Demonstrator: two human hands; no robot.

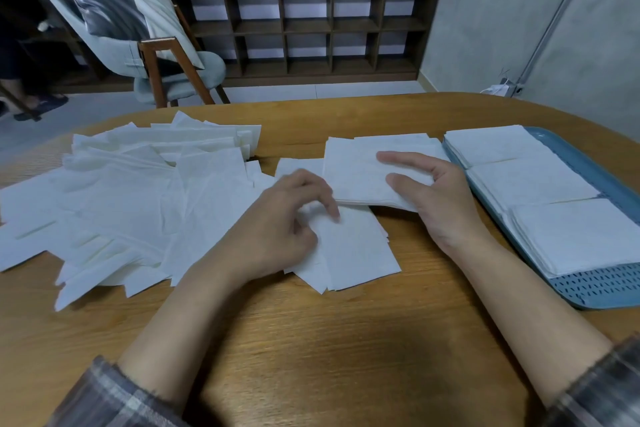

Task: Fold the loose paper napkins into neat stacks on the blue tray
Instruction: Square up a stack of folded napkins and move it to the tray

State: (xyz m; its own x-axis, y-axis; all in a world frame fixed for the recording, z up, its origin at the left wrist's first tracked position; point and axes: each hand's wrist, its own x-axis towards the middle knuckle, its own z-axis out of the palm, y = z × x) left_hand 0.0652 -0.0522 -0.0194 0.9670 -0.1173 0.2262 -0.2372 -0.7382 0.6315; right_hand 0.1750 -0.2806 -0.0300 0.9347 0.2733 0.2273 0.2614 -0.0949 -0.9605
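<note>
Leftmost, the loose napkins (138, 191) lay in an untidy heap on the wooden table (311, 340), overlapping at every angle and spilling towards the near edge. Just right of the heap, the left hand (287, 218) was curled down onto a small fan of half-folded napkins (356, 253), its fingers and thumb seemingly pinching the top sheet. Beyond it, the right hand (440, 198) grasped the folded stack (356, 170), with its thumb and forefinger on top and the near right corner lifted slightly against the palm. Furthest right sat the blue tray (595, 288), where three finished stacks (533, 180) lay in a row with little bare tray showing except at its near end.

The step in hand looked like adding a fresh fold to the stack. To do it well, the crease should be pressed flat and the edges squared against the sheets below before the right hand lets go, since such thin paper would probably slide and skew easily.

Behind the table stood a chair (166, 55) draped with fabric and a dark cubby shelf (311, 28), both well apart from the work. The likeliest hindrances were the half-folded fan lying partly under the stack's near edge, and the crowded tray.
</note>
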